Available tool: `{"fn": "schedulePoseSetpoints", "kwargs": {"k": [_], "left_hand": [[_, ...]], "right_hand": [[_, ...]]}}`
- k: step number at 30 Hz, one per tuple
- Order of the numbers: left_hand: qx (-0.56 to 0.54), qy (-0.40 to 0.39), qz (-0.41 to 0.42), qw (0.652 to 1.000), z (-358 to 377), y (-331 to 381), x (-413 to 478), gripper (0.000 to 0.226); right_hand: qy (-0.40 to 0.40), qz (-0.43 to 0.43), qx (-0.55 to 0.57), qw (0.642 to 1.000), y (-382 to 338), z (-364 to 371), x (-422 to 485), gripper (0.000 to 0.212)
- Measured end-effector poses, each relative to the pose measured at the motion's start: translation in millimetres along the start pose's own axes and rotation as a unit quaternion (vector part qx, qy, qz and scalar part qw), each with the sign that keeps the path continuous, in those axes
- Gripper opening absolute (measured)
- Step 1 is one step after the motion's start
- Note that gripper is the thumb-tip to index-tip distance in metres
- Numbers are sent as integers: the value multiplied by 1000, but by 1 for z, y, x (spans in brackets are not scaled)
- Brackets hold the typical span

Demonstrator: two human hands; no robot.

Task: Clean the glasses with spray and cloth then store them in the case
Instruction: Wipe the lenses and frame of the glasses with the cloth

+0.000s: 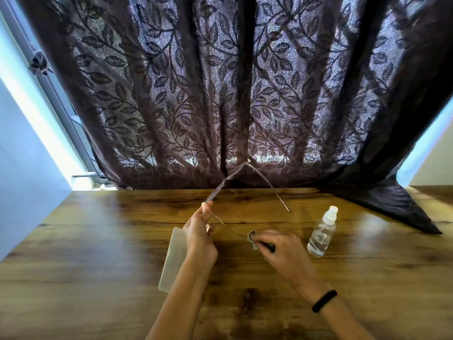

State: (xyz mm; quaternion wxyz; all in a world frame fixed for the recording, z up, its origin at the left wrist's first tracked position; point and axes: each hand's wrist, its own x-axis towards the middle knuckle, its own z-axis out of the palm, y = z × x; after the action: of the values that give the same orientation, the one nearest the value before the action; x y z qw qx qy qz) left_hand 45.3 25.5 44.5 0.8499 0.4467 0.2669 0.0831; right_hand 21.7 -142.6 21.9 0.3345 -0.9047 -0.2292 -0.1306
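Note:
My left hand pinches the thin-framed glasses at one corner of the front and holds them above the table, arms unfolded. One arm runs down toward my right hand, which pinches a small grey-green cloth around that arm's end. The other arm sticks out free toward the right. A clear spray bottle with a white cap stands upright to the right of my right hand. The pale translucent case lies on the table, partly hidden under my left wrist.
The wooden table runs the full width of the view. A dark leaf-patterned curtain hangs behind its far edge, and its corner drapes onto the table at the right. A black band circles my right wrist.

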Motion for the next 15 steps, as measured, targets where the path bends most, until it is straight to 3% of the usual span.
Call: {"fn": "schedulePoseSetpoints", "kwargs": {"k": [10,15], "left_hand": [[32,-22,17,999,4,2,-5,15],[15,-22,16,1000,5,6,-6,13]], "right_hand": [[15,13,10,1000,-21,17,16,24],[5,-1,50,999,-29,20,24,36]]}}
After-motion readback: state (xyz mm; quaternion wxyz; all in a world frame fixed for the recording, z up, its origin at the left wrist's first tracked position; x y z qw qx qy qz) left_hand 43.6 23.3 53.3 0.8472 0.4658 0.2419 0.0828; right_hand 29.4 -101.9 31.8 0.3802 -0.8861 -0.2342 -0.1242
